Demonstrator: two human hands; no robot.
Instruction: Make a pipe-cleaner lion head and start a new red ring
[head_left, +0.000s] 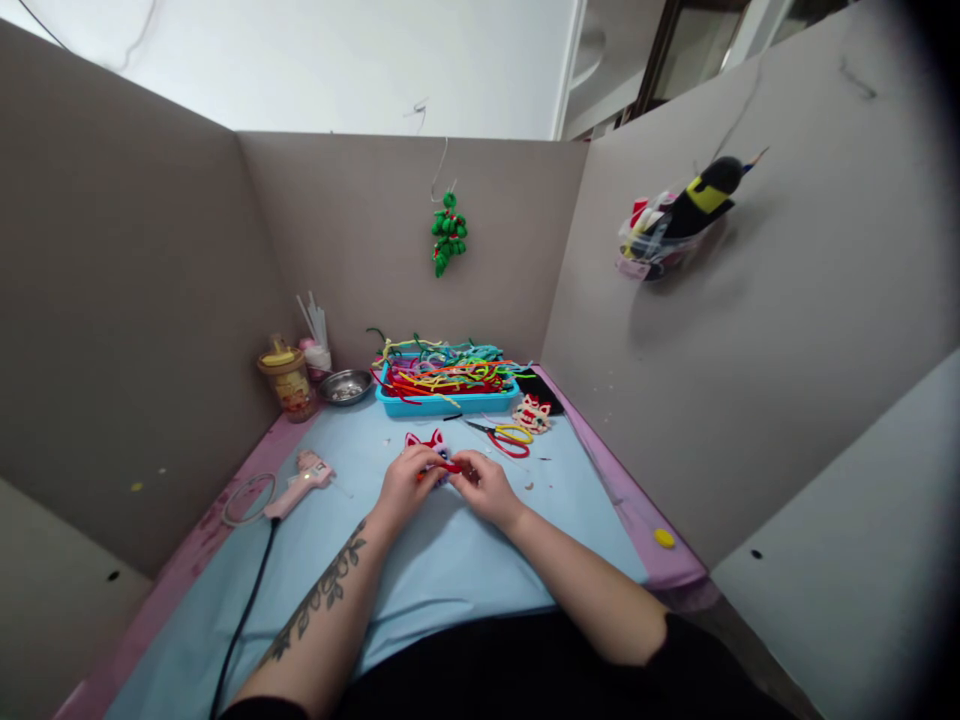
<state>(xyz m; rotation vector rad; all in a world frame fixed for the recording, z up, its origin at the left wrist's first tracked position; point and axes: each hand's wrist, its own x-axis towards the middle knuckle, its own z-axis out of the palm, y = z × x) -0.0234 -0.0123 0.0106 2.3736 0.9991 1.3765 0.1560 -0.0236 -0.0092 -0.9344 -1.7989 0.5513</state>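
Near the middle of the blue-covered table, both hands meet over a small fuzzy animal face (433,440) with red and pink pointed ears, apparently made of pipe cleaners. My left hand (409,485) is closed around its left side and hides much of it. My right hand (487,492) pinches at its right side, where a short red pipe cleaner (451,467) runs between the fingers of both hands. Just beyond the right hand lie scissors (506,437) with yellow and red handles. A second, cream and red animal face (532,413) rests behind them.
A blue tray (442,404) heaped with coloured pipe cleaners stands at the back. Left of it are a metal bowl (346,387) and a lidded cup (289,380). A pink glue gun (300,490) with a trailing black cable lies at left. Grey partitions (412,250) enclose the table.
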